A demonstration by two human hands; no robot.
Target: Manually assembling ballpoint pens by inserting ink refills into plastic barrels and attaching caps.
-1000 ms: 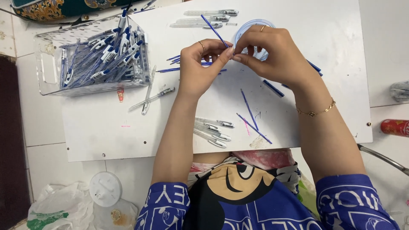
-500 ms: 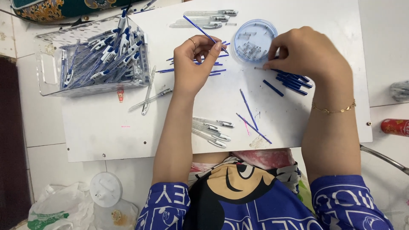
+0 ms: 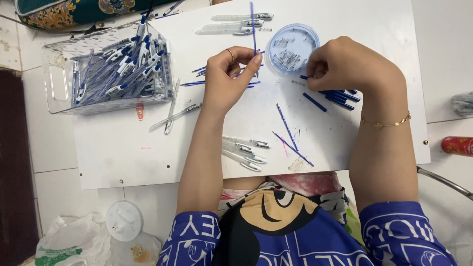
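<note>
Head camera: we pinch a thin blue refill (image 3: 253, 29) upright in our left hand (image 3: 227, 79), while our right hand (image 3: 352, 66) closes its fingers on a small spring beside the round dish (image 3: 294, 48)

Red can (image 3: 457, 146), white plastic bag (image 3: 74, 244).

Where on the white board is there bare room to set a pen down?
Bare patches: the white board's lower-left, below the clear bin, and the upper right, beyond the round dish. Crowded: between the left hand and right hand, and the middle front with clear barrels.
</note>
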